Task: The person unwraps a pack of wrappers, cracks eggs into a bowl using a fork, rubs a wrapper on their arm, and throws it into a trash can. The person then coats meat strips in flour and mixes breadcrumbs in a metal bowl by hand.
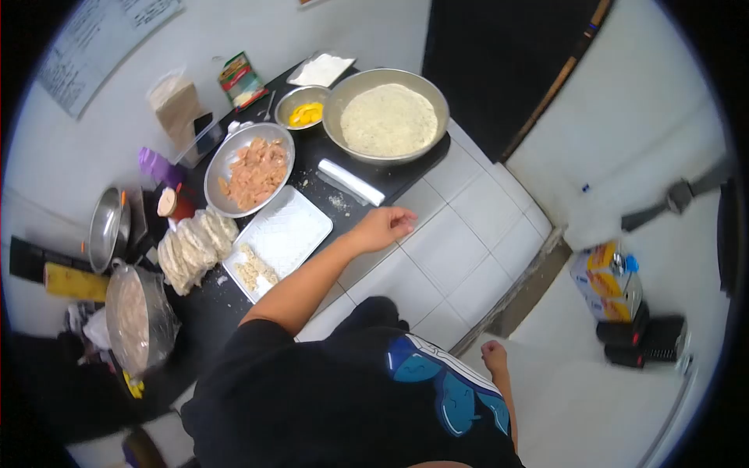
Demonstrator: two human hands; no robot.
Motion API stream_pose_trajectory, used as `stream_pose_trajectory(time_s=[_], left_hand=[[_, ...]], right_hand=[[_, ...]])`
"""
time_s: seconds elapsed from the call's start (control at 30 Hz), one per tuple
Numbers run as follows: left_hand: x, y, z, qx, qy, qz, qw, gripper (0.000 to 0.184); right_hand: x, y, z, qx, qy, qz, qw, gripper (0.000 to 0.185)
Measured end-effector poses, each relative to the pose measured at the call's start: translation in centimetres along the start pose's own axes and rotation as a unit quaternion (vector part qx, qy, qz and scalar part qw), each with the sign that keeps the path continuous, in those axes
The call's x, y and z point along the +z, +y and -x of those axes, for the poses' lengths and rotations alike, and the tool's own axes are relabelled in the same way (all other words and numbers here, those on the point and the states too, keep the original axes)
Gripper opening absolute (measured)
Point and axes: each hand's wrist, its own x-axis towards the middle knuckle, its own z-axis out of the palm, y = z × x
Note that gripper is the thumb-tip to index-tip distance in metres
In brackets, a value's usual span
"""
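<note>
My left hand (384, 228) hangs over the table's edge near the white tray, its fingers loosely curled and nothing visible in them. Just beyond it lies a white roll of wrap (351, 182). The white tray (290, 226) holds a small heap of breaded pieces (255, 270). Raw meat pieces (257, 170) fill a metal bowl (212, 187). Behind are yolks (306, 115) in a small bowl and a wide basin (335, 129) of pale flour mix (390, 119). My right hand (493, 356) is down at my side, closed, with nothing seen in it.
Bagged breaded pieces (195, 246) and a plastic-covered pot (134, 320) stand on the left of the black table (312, 160). A plate of white powder (321, 70) and a green packet (242, 80) sit at the back. A box (605, 281) stands on the right.
</note>
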Motion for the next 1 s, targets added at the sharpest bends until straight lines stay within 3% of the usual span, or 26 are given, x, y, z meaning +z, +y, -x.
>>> stream_pose_trajectory(time_s=[0.1, 0.23, 0.33, 0.4, 0.5, 0.57, 0.6, 0.77, 0.83, 0.93, 1.0], left_hand=[[-2.2, 3.3, -4.4, -0.007, 0.058, 0.018, 0.998, 0.027], [-4.3, 4.5, -11.8, -0.019, 0.119, 0.005, 0.993, 0.027], [-6.1, 2.5, -20.3, 0.015, 0.159, 0.039, 0.986, 0.025], [-6.4, 2.9, -24.5, 0.012, 0.176, 0.046, 0.983, 0.025], [-7.2, 5.6, -29.6, 0.009, 0.179, 0.045, 0.983, 0.025], [-7.5, 6.5, -33.0, 0.018, 0.162, 0.03, 0.986, 0.025], [-8.6, 6.9, -34.4, 0.001, 0.189, -0.053, 0.981, 0.024], [-15.6, 2.4, -36.0, -0.01, 0.474, -0.059, 0.878, 0.025], [-16.9, 2.1, -33.3, -0.075, 0.556, -0.17, 0.81, 0.024], [-15.8, 0.5, -28.5, -0.231, 0.658, -0.215, 0.684, 0.025], [-13.3, -1.0, -25.7, -0.282, 0.693, -0.215, 0.628, 0.026]], right_hand=[[-6.3, -3.6, -10.0, -0.119, 0.033, 0.016, 0.992, 0.012], [-10.8, -3.6, -22.7, -0.056, 0.0, -0.1, 0.993, 0.013], [-14.0, -4.0, -27.2, -0.02, -0.003, -0.031, 0.999, 0.019], [-15.6, -2.7, -28.6, -0.106, 0.038, 0.054, 0.992, 0.024], [-16.4, 5.6, -35.0, 0.012, -0.062, 0.154, 0.986, 0.027], [-19.5, 4.8, -38.7, 0.021, -0.088, 0.142, 0.986, 0.026], [-21.0, 3.5, -40.5, 0.016, -0.093, 0.142, 0.985, 0.025], [-26.9, -0.5, -52.3, -0.054, -0.133, 0.205, 0.968, 0.022], [-28.3, -1.8, -59.6, -0.136, -0.163, 0.265, 0.941, 0.021], [-30.9, -8.0, -70.8, -0.304, -0.182, 0.353, 0.866, 0.02], [-33.8, -20.0, -74.5, -0.164, -0.195, 0.205, 0.945, 0.011]])
